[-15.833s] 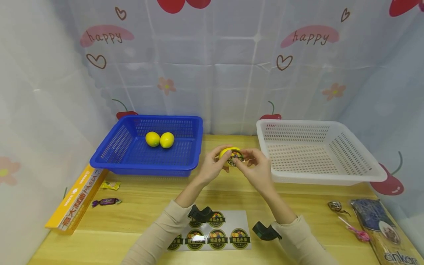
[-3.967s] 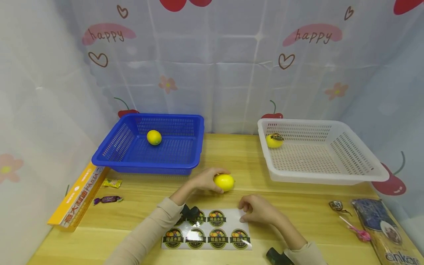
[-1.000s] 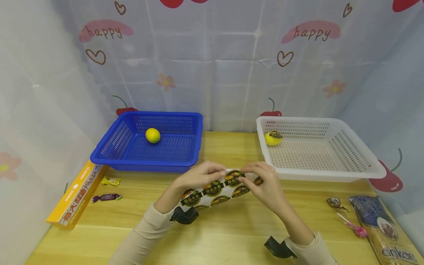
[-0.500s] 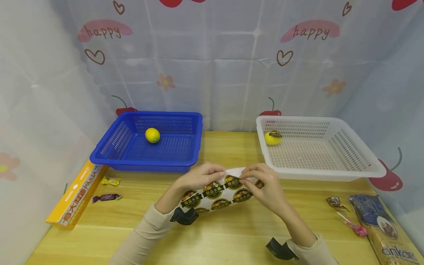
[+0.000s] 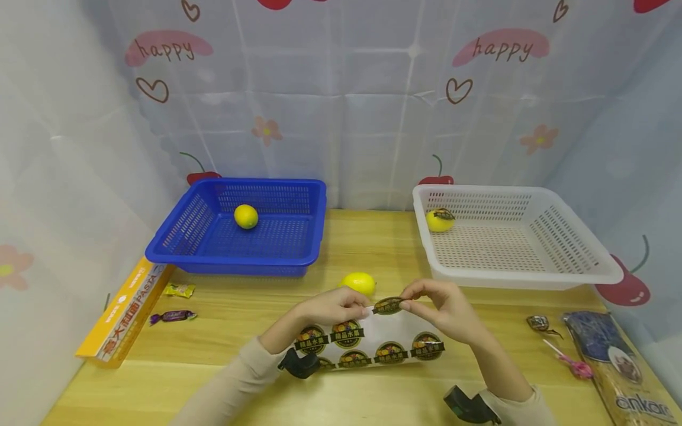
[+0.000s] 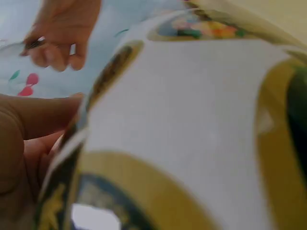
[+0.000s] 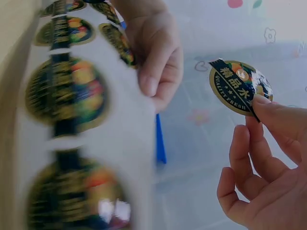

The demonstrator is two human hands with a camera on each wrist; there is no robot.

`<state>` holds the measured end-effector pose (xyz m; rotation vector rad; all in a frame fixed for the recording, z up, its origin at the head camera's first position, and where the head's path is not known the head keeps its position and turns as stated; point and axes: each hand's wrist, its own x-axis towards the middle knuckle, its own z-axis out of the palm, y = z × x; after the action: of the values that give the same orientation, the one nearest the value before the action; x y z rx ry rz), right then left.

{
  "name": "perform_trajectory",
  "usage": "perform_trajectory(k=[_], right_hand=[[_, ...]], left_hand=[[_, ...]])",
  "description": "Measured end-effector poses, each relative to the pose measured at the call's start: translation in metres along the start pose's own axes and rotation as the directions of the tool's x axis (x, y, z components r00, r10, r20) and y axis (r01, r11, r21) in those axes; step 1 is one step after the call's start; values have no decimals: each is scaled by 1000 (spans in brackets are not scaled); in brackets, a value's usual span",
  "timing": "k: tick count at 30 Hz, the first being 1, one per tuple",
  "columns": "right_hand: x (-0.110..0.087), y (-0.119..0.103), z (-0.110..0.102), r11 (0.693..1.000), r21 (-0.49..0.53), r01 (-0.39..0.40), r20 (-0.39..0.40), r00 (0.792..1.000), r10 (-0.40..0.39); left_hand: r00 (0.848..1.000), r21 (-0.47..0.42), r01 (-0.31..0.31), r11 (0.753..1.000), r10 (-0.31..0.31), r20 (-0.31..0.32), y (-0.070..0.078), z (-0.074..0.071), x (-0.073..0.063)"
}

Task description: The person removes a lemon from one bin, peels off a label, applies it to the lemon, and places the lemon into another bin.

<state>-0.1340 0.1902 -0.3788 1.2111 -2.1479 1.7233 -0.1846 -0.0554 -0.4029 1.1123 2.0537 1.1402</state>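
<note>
My left hand grips the upper edge of a white sticker sheet printed with round black-and-gold fruit labels. Between thumb and forefinger, my right hand pinches one loose sticker by its edge, apart from the sheet in the right wrist view. A lemon lies on the table just behind the left hand, partly covered by it. In the left wrist view the sheet fills most of the frame, curved near the left thumb.
A blue basket at back left holds one lemon. In the white basket at back right sits a lemon with a label. Pasta box and wrapped candies lie left; a lollipop and an ankara packet lie right.
One sticker has come off the sheet into my right hand, which has moved right and slightly down. The sheet has tilted down toward me, and the lemon behind it now shows.
</note>
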Motion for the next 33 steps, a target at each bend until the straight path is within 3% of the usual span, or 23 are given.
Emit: perform_trajectory(k=[2,5,9,14,18,21,25,27,29,33], right_hand=[[-1,3,0,999,-11,-32,-18,999,32],[-3,8,1,997,-31,-76,-34,997,75],[-6,14,2,990,-45,-132,-48,990,129],[-11,19,-1,984,-27,-177,-66,982,175],[-14,22,-2,979,-1,-205,-78,976,204],[-15,23,-3,971,8,-240,-84,967,240],[-16,24,-5,955,17,-296,-91,951,296],[-15,25,-6,950,18,-312,-97,945,312],[-15,27,-6,947,17,-322,-106,941,322],[-14,31,-7,943,16,-333,-125,935,332]], left_hand=[[999,24,27,999,-26,-25,-4,7,5],[994,161,66,985,-52,-91,-9,16,9],[985,369,105,924,-46,-166,-12,24,12],[969,480,161,862,-46,-241,-14,30,11],[952,551,176,816,1,-305,-13,33,8],[918,571,184,800,68,-391,-11,34,4],[832,524,202,827,137,-538,-9,29,5],[811,500,214,839,133,-569,-10,24,7],[820,462,231,856,83,-566,-12,19,11],[871,395,272,877,-49,-489,-21,11,18]])
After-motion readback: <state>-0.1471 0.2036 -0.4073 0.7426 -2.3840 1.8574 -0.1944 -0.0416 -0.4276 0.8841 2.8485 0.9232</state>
